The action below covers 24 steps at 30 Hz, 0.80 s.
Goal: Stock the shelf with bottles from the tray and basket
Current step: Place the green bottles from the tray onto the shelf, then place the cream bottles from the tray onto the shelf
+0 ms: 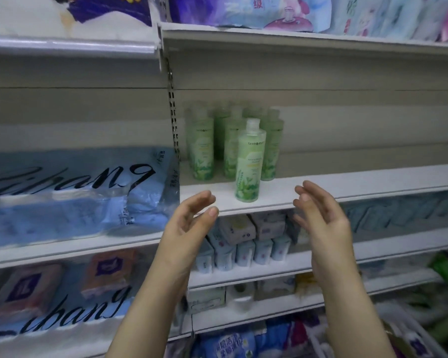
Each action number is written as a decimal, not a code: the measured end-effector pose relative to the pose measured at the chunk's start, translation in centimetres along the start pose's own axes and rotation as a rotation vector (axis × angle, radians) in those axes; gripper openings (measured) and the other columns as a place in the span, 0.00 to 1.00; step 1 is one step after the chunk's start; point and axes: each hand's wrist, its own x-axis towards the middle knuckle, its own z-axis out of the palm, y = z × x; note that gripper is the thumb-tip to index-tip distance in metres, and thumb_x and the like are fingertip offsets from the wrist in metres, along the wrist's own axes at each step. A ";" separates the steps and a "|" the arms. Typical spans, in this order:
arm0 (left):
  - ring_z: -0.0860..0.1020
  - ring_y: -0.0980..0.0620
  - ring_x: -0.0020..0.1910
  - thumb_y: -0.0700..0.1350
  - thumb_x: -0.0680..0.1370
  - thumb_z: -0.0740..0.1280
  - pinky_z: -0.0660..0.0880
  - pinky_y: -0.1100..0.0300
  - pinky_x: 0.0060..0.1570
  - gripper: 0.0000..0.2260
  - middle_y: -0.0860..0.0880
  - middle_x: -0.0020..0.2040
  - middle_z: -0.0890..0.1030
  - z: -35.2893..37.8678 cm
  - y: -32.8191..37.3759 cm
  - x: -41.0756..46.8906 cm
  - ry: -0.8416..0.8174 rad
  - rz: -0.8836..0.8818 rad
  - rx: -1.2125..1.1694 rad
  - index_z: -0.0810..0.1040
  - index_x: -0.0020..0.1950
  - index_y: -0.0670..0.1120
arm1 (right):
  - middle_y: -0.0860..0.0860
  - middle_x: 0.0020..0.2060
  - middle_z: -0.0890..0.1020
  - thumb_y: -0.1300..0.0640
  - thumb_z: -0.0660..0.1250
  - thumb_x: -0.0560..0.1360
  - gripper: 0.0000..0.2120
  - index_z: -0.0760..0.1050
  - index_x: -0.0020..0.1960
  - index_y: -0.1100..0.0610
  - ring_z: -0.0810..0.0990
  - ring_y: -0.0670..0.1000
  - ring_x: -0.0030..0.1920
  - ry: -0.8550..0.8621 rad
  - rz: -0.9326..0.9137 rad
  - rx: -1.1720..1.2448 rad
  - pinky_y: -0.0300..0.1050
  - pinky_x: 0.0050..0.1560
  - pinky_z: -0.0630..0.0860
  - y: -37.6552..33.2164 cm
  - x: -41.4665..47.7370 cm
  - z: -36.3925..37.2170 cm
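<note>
A green bottle with a clear cap (249, 161) stands upright near the front edge of the white shelf (347, 184). Behind it, a group of several matching green bottles (204, 143) stands further back on the same shelf. My left hand (189, 223) is raised just below and left of the front bottle, fingers relaxed and holding nothing. My right hand (318, 218) hovers below and right of that bottle, also relaxed and holding nothing. Neither hand touches the bottle. No tray or basket is in view.
Blue tissue packs (73, 195) fill the shelf to the left. Small boxed packs (243, 241) sit on the shelf below. Wrapped paper goods (243, 11) lie on the top shelf. The bottle shelf is bare to the right of the bottles.
</note>
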 end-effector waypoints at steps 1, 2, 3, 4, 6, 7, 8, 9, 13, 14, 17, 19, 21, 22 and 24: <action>0.78 0.56 0.61 0.54 0.68 0.69 0.71 0.50 0.67 0.20 0.56 0.59 0.81 -0.5 0.2 -0.8 -0.015 0.001 -0.007 0.79 0.59 0.53 | 0.43 0.57 0.82 0.55 0.65 0.78 0.10 0.77 0.58 0.45 0.78 0.46 0.61 0.012 0.001 -0.004 0.54 0.67 0.72 -0.4 -1.2 -0.1; 0.78 0.56 0.61 0.54 0.68 0.69 0.71 0.51 0.66 0.21 0.57 0.59 0.81 -0.9 0.3 -1.6 -0.027 0.002 -0.017 0.78 0.60 0.53 | 0.43 0.56 0.82 0.55 0.65 0.78 0.10 0.77 0.58 0.45 0.78 0.45 0.61 0.021 0.005 -0.010 0.54 0.68 0.72 -0.8 -2.4 -0.2; 0.78 0.56 0.61 0.54 0.68 0.69 0.72 0.52 0.66 0.21 0.57 0.58 0.82 -1.2 0.4 -2.3 -0.037 0.002 -0.028 0.78 0.60 0.53 | 0.42 0.56 0.82 0.54 0.65 0.78 0.10 0.77 0.58 0.44 0.79 0.44 0.60 0.027 0.009 -0.020 0.54 0.68 0.72 -1.0 -3.6 -0.5; 0.78 0.57 0.60 0.53 0.68 0.68 0.73 0.53 0.64 0.21 0.57 0.58 0.82 -1.5 0.4 -2.9 -0.046 0.004 -0.040 0.78 0.60 0.52 | 0.40 0.56 0.82 0.53 0.65 0.78 0.10 0.77 0.58 0.43 0.78 0.43 0.60 0.034 0.010 -0.035 0.53 0.67 0.72 -1.3 -4.7 -0.7; 0.79 0.56 0.60 0.53 0.68 0.68 0.74 0.55 0.62 0.20 0.57 0.57 0.82 -1.6 0.3 -4.0 -0.066 0.005 -0.065 0.78 0.60 0.53 | 0.40 0.56 0.82 0.53 0.66 0.77 0.11 0.76 0.58 0.43 0.78 0.44 0.60 0.064 0.004 -0.063 0.54 0.67 0.73 -1.8 -6.7 -1.4; 0.79 0.56 0.60 0.52 0.68 0.68 0.74 0.56 0.60 0.20 0.57 0.57 0.82 -1.6 0.2 -4.5 -0.077 -0.002 -0.080 0.78 0.59 0.53 | 0.41 0.56 0.82 0.53 0.66 0.77 0.11 0.76 0.59 0.44 0.79 0.44 0.60 0.086 0.002 -0.072 0.54 0.67 0.73 -2.1 -7.5 -1.9; 0.79 0.56 0.60 0.52 0.68 0.68 0.74 0.57 0.59 0.19 0.57 0.56 0.82 -1.5 0.2 -4.9 -0.092 -0.012 -0.094 0.78 0.59 0.53 | 0.42 0.56 0.81 0.53 0.66 0.77 0.11 0.76 0.59 0.44 0.79 0.44 0.60 0.111 0.005 -0.078 0.54 0.66 0.73 -2.4 -8.2 -2.4; 0.79 0.56 0.60 0.53 0.68 0.68 0.74 0.57 0.58 0.19 0.57 0.56 0.82 -1.3 0.2 -5.4 -0.112 -0.024 -0.103 0.78 0.58 0.53 | 0.42 0.56 0.81 0.53 0.65 0.77 0.11 0.76 0.59 0.44 0.79 0.44 0.60 0.134 0.010 -0.082 0.54 0.66 0.74 -2.7 -8.9 -2.9; 0.79 0.56 0.60 0.51 0.72 0.74 0.74 0.56 0.58 0.16 0.57 0.56 0.83 0.1 0.3 -6.6 -0.204 -0.046 -0.112 0.78 0.58 0.54 | 0.39 0.55 0.81 0.51 0.65 0.77 0.10 0.76 0.58 0.41 0.79 0.43 0.59 0.209 0.011 -0.103 0.51 0.65 0.75 -3.7 -11.3 -5.2; 0.79 0.56 0.59 0.50 0.73 0.72 0.74 0.55 0.58 0.14 0.57 0.56 0.83 0.7 0.2 -6.8 -0.225 -0.050 -0.118 0.78 0.58 0.54 | 0.39 0.56 0.81 0.51 0.65 0.77 0.11 0.76 0.58 0.42 0.79 0.42 0.59 0.230 0.013 -0.102 0.51 0.65 0.74 -3.9 -11.7 -5.9; 0.79 0.55 0.60 0.47 0.74 0.67 0.74 0.54 0.60 0.13 0.56 0.56 0.83 3.1 -0.2 -7.7 -0.294 -0.069 -0.147 0.78 0.59 0.53 | 0.40 0.58 0.80 0.51 0.65 0.77 0.12 0.75 0.61 0.43 0.78 0.42 0.60 0.290 0.014 -0.117 0.50 0.65 0.74 -4.7 -12.8 -8.6; 0.79 0.55 0.60 0.50 0.71 0.67 0.75 0.54 0.60 0.16 0.56 0.56 0.83 5.2 -0.6 -8.3 -0.343 -0.082 -0.157 0.78 0.59 0.53 | 0.41 0.58 0.80 0.49 0.65 0.76 0.14 0.75 0.61 0.43 0.78 0.43 0.60 0.345 0.013 -0.131 0.50 0.64 0.74 -5.1 -13.4 -10.6; 0.79 0.54 0.60 0.53 0.69 0.67 0.75 0.53 0.60 0.18 0.57 0.55 0.83 7.7 -1.0 -9.1 -0.386 -0.103 -0.159 0.78 0.58 0.53 | 0.41 0.58 0.80 0.45 0.66 0.72 0.16 0.76 0.59 0.42 0.78 0.44 0.60 0.406 0.018 -0.140 0.50 0.63 0.75 -5.4 -13.9 -13.0; 0.79 0.54 0.60 0.53 0.69 0.67 0.75 0.53 0.60 0.18 0.57 0.55 0.83 8.9 -1.2 -9.4 -0.404 -0.112 -0.159 0.78 0.58 0.53 | 0.42 0.59 0.80 0.45 0.66 0.71 0.17 0.76 0.59 0.42 0.78 0.44 0.60 0.430 0.023 -0.145 0.50 0.62 0.75 -5.5 -14.2 -14.2; 0.78 0.55 0.60 0.52 0.70 0.66 0.75 0.54 0.60 0.17 0.57 0.56 0.83 12.1 -1.8 -10.3 -0.453 -0.138 -0.164 0.78 0.58 0.53 | 0.42 0.59 0.80 0.48 0.66 0.75 0.13 0.76 0.59 0.42 0.78 0.45 0.61 0.480 0.027 -0.157 0.49 0.61 0.75 -5.8 -14.8 -17.5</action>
